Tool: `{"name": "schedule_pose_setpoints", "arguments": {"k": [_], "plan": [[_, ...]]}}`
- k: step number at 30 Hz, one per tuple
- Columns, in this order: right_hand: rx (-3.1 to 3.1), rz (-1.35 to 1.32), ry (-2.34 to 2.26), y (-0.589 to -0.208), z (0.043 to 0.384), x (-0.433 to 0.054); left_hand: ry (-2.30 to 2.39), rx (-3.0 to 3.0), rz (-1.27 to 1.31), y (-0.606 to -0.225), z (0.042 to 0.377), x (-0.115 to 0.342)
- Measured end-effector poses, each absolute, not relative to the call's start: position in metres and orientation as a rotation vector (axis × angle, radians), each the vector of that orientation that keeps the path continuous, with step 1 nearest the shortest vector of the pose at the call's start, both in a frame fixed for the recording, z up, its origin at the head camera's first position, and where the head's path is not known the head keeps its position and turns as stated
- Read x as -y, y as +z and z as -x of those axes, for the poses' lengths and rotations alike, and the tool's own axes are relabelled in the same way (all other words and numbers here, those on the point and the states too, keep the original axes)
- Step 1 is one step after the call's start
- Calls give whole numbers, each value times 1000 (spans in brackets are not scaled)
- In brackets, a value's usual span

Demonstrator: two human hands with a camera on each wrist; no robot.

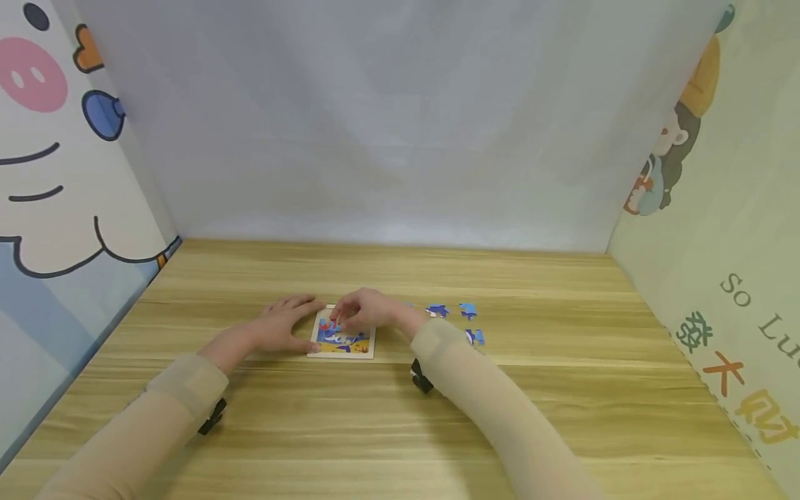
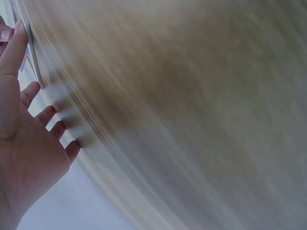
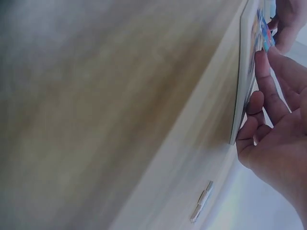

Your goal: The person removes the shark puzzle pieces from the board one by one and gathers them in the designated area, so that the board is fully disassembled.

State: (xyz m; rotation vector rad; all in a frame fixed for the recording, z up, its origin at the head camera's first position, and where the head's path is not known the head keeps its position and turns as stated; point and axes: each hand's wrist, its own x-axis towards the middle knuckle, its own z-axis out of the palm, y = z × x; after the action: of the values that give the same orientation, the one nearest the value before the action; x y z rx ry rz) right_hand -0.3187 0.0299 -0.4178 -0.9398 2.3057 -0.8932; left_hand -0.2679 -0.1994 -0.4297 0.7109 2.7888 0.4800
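A square puzzle board (image 1: 342, 355) with a pale rim lies on the table, partly filled with a colourful sea picture. My left hand (image 1: 284, 328) rests at its left side, fingers spread, with the thumb at the lower left corner. In the left wrist view, that hand's (image 2: 29, 134) fingertips come down on the tabletop beside the board's edge. Over the board's upper part, my right hand (image 1: 369, 310) pinches a blue and red puzzle piece (image 3: 266, 34) at its fingertips. The fingers hide part of this piece and of the board.
Loose puzzle pieces lie right of the board: a dark blue and white one (image 1: 437, 310), a blue one (image 1: 468, 310) and another (image 1: 476, 337) partly behind the right sleeve. The wooden table (image 1: 562, 333) meets a pale back wall (image 1: 400, 139) and printed side walls.
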Motion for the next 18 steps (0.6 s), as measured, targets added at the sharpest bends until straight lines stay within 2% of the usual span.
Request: {"name": "schedule_pose_setpoints", "arguments": {"k": [18], "plan": [[-2368,841,-957,-419,313,-24,468,-2783,-717,-425,267,199]]}}
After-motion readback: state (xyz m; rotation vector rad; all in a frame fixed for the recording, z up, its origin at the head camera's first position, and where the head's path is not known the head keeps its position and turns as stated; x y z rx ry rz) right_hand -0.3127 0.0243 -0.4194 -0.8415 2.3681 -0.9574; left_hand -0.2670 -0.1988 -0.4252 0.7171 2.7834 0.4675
